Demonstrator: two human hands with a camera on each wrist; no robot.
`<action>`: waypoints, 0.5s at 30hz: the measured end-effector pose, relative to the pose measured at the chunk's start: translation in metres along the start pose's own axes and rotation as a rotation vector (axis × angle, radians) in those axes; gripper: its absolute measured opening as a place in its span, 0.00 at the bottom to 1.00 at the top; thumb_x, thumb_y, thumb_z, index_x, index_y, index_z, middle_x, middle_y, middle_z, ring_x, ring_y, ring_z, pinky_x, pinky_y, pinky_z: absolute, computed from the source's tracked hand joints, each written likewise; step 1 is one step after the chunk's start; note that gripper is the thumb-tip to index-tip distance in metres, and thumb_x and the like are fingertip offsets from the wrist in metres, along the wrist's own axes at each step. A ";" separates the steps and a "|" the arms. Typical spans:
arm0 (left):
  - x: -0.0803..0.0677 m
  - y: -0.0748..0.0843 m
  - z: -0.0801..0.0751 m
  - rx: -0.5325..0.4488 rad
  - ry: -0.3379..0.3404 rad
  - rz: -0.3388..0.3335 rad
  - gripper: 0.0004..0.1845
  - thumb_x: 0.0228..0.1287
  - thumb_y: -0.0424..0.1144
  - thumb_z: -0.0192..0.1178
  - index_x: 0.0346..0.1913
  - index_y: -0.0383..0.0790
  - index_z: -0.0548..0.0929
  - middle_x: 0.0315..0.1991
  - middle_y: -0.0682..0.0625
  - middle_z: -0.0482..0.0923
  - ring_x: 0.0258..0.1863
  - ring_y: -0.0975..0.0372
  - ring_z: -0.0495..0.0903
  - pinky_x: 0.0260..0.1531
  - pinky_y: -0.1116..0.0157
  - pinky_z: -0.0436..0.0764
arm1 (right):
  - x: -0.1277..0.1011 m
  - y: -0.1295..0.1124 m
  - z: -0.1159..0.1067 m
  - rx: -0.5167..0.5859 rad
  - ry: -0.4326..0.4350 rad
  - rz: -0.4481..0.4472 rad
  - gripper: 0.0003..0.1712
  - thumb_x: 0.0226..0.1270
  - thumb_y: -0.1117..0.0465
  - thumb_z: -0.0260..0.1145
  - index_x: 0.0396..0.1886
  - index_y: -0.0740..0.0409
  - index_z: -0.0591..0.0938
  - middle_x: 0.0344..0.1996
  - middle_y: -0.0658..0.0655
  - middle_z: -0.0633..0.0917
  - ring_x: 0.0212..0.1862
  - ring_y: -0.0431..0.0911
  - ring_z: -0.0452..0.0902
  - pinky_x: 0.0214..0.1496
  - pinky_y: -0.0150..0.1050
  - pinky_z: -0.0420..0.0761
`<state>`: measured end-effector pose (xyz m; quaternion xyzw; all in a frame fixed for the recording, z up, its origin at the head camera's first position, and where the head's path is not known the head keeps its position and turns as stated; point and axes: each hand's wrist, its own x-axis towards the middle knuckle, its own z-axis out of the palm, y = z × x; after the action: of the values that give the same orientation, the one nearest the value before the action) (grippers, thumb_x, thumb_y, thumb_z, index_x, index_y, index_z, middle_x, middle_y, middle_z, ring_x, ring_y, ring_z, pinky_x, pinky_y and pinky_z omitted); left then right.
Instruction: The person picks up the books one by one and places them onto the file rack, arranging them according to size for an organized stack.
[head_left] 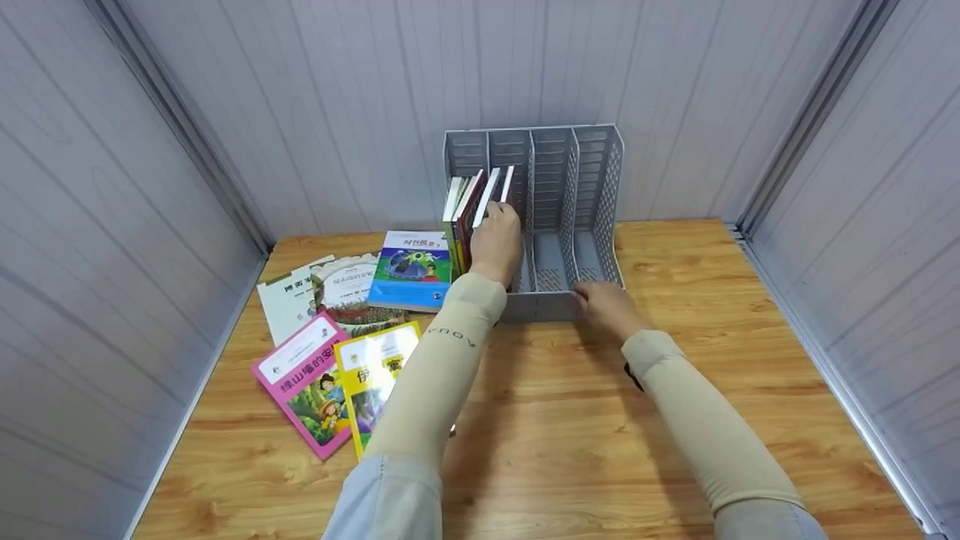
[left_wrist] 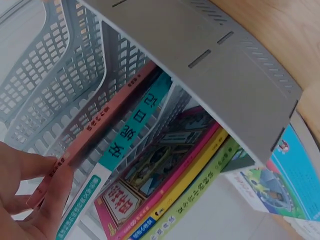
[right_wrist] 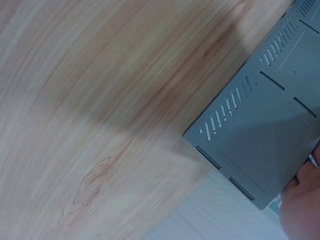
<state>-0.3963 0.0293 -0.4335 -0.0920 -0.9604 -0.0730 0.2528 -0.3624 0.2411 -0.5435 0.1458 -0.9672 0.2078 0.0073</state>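
Note:
A grey four-slot file rack (head_left: pixel 540 307) stands against the back wall. My left hand (head_left: pixel 496 241) pinches a thin book with a reddish-brown spine (left_wrist: pixel 95 127) in the second slot from the left. Beside it in that slot leans a teal and white book (left_wrist: pixel 131 125). The first slot holds several books, among them a magenta one (left_wrist: pixel 172 182), a yellow one (left_wrist: pixel 187 177) and a light green one (left_wrist: pixel 202 187). At the rack's front right edge, my right hand (head_left: pixel 609 306) grips the lip, its fingers curled over the top; it is partly cut off in the right wrist view.
Left of the rack lie a blue book (head_left: pixel 409 281), a round-topped book (head_left: pixel 349 277) and a pale green-white book (head_left: pixel 281 304). Nearer are a pink book (head_left: pixel 304 375) and a yellow-bordered book (head_left: pixel 375 341), partly hidden by my left arm. Panel walls (head_left: pixel 187 300) enclose the wooden table (head_left: pixel 570 450).

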 end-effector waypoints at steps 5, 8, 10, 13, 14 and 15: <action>-0.001 -0.008 -0.004 0.032 -0.009 0.031 0.16 0.83 0.29 0.52 0.61 0.23 0.83 0.52 0.38 0.84 0.32 0.54 0.92 0.34 0.58 0.93 | 0.000 -0.001 0.000 -0.005 0.002 -0.005 0.19 0.89 0.58 0.56 0.61 0.64 0.86 0.56 0.67 0.90 0.60 0.65 0.86 0.67 0.63 0.82; -0.003 -0.010 -0.006 0.048 -0.009 0.050 0.14 0.82 0.31 0.54 0.58 0.27 0.86 0.51 0.39 0.83 0.30 0.54 0.91 0.31 0.57 0.92 | 0.000 -0.001 -0.001 -0.002 0.008 -0.011 0.19 0.88 0.59 0.56 0.63 0.65 0.86 0.58 0.67 0.90 0.62 0.65 0.86 0.69 0.63 0.82; -0.004 -0.010 -0.008 0.060 -0.009 0.056 0.12 0.81 0.32 0.55 0.54 0.31 0.87 0.50 0.40 0.83 0.29 0.54 0.91 0.30 0.56 0.92 | 0.000 0.000 -0.001 0.006 0.006 -0.014 0.19 0.89 0.58 0.56 0.63 0.65 0.86 0.58 0.67 0.90 0.62 0.65 0.86 0.69 0.63 0.82; -0.005 -0.011 -0.013 0.075 -0.010 0.056 0.09 0.77 0.35 0.60 0.50 0.34 0.87 0.50 0.41 0.83 0.29 0.54 0.91 0.29 0.55 0.92 | 0.000 0.000 -0.001 0.013 -0.004 -0.011 0.20 0.89 0.58 0.55 0.64 0.65 0.85 0.60 0.67 0.89 0.64 0.65 0.85 0.71 0.64 0.80; -0.005 -0.011 -0.014 0.071 -0.013 0.054 0.09 0.75 0.35 0.61 0.50 0.34 0.87 0.50 0.41 0.83 0.30 0.53 0.91 0.29 0.54 0.92 | 0.000 0.001 0.000 0.013 -0.009 -0.008 0.21 0.89 0.57 0.55 0.65 0.64 0.85 0.61 0.67 0.89 0.65 0.65 0.84 0.72 0.64 0.79; -0.006 -0.012 -0.016 0.066 -0.015 0.051 0.09 0.74 0.35 0.63 0.50 0.35 0.86 0.51 0.41 0.83 0.30 0.53 0.91 0.30 0.54 0.92 | 0.000 0.001 0.001 0.014 -0.014 -0.006 0.21 0.90 0.57 0.54 0.66 0.64 0.85 0.62 0.67 0.88 0.66 0.65 0.84 0.73 0.64 0.79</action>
<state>-0.3862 0.0135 -0.4234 -0.1087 -0.9614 -0.0344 0.2504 -0.3626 0.2420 -0.5445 0.1504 -0.9653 0.2133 0.0000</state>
